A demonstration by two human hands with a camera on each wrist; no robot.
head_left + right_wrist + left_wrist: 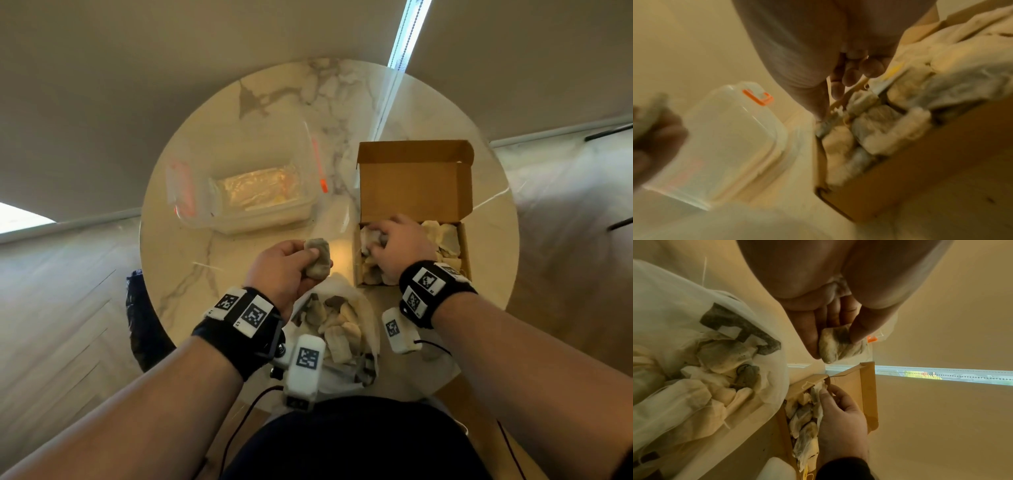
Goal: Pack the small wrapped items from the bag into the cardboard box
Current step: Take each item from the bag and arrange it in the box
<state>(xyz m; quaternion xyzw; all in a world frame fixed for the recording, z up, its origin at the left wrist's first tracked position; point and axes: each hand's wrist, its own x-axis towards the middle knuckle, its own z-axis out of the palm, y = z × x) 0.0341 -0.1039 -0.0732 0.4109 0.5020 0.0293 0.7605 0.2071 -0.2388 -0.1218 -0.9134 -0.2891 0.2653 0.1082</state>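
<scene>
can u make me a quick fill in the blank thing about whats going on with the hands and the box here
1. The left hand holds one wrapped item above the ____.
2. The right hand reaches into the cardboard ____.
3. The box's lid stands ____.
4. The clear plastic container has ____ clips.

Missing words: table; box; open; orange

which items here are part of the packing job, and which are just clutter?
Part of the job:
- open brown cardboard box, partly filled
- white mesh bag of small wrapped items
- greyish wrapped item in left hand
- right hand inside the box, grip on a wrapped item there

Lying about:
- clear plastic container with orange clips
- round marble table
</scene>
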